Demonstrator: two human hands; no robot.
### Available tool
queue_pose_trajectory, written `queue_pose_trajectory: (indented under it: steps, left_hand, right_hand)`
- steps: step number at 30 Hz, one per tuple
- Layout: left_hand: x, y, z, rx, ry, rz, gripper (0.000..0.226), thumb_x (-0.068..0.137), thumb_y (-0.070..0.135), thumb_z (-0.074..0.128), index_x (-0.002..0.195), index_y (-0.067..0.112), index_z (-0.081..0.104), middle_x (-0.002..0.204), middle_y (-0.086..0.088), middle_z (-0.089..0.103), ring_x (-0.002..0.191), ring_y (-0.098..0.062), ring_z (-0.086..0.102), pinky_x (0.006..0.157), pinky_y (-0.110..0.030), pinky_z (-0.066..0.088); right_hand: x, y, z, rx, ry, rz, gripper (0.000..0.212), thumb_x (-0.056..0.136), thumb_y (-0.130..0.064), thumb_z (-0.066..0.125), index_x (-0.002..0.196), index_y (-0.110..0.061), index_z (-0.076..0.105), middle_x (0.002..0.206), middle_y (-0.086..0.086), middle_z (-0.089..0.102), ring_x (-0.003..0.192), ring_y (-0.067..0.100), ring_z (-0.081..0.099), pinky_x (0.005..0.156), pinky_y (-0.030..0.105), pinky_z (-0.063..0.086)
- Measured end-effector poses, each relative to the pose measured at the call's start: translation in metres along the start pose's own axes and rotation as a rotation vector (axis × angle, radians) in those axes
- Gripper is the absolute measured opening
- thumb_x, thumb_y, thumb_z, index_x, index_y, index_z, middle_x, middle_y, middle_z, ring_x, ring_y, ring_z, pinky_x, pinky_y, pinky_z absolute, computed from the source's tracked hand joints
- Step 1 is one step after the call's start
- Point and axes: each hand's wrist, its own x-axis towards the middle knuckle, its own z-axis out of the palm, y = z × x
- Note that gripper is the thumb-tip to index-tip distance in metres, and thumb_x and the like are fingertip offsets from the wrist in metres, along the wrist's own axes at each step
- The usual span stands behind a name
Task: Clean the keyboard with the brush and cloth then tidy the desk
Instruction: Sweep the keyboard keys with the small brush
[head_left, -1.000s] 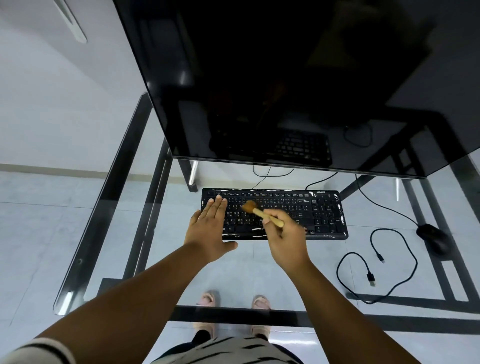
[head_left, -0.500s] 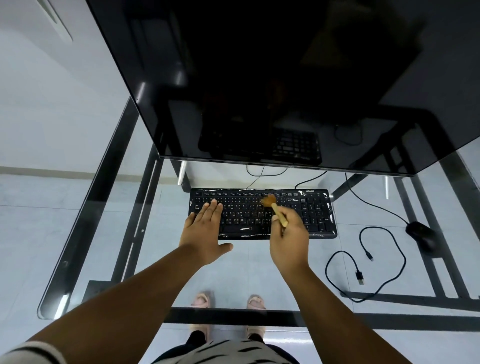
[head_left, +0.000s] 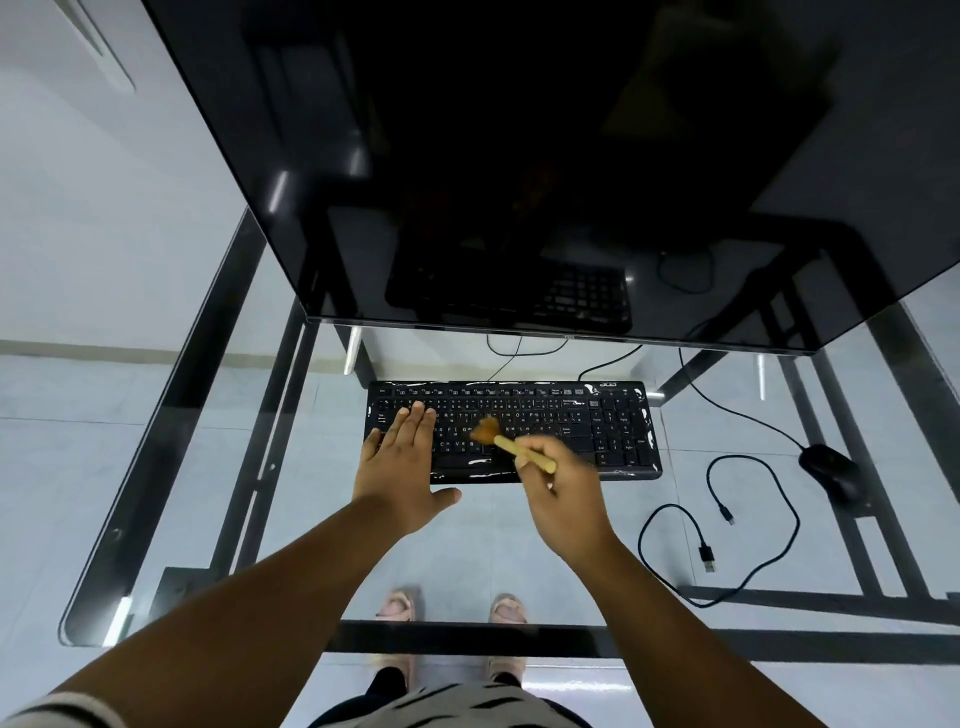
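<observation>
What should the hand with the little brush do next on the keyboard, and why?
Probably sweep the brush on to the right, toward the number keys. The right hand holds its bristles over the middle of the keyboard, while the left hand lies flat on the left end, steadying it. White specks show along the keyboard's edges, so there seems to be more to brush.

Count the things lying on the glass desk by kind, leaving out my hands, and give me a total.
Monitor: 1
Keyboard: 1
Mouse: 1
Loose cable: 1
Brush: 1, held in the right hand over the keys
Total: 5
No cloth is in view.
</observation>
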Motion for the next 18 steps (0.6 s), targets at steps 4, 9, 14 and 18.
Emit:
queue_pose_trajectory:
  steps: [4,9,14,18]
  left_hand:
    - [0.002,0.011,0.001,-0.009,-0.018,0.039,0.104,0.081,0.066,0.053,0.154,0.02,-0.005,0.162,0.005,-0.008,0.149,-0.013,-0.007,0.12,-0.04,0.003]
    - [0.006,0.022,0.003,-0.005,-0.02,0.084,0.1,0.083,0.066,0.05,0.154,0.022,-0.006,0.162,0.007,-0.011,0.148,-0.012,-0.007,0.119,-0.04,0.002]
    - [0.007,0.029,0.005,0.014,-0.031,0.055,0.098,0.084,0.067,0.047,0.154,0.021,-0.003,0.162,0.006,-0.009,0.149,-0.013,-0.005,0.119,-0.042,0.005]
    - [0.008,0.039,0.006,0.033,-0.013,0.016,0.097,0.084,0.069,0.045,0.154,0.02,0.0,0.163,0.003,-0.005,0.149,-0.017,-0.002,0.12,-0.044,0.007]
  right_hand:
    - [0.002,0.013,-0.01,-0.095,0.231,0.079,0.015,0.093,-0.016,0.057,0.105,-0.02,0.065,0.075,-0.007,0.063,0.055,0.007,0.05,0.052,0.019,0.033]
    - [0.006,0.012,-0.018,0.031,0.075,0.037,0.018,0.094,-0.014,0.058,0.108,-0.023,0.066,0.066,-0.01,0.059,0.048,0.006,0.044,0.048,0.015,0.033]
    - [0.012,0.026,-0.03,-0.025,0.287,0.126,0.017,0.095,-0.016,0.055,0.108,-0.022,0.063,0.082,-0.001,0.066,0.061,0.008,0.049,0.057,0.021,0.038]
    - [0.006,0.021,-0.039,0.07,0.114,0.064,0.017,0.094,-0.014,0.058,0.103,-0.027,0.064,0.068,-0.006,0.062,0.049,0.006,0.045,0.047,0.017,0.035]
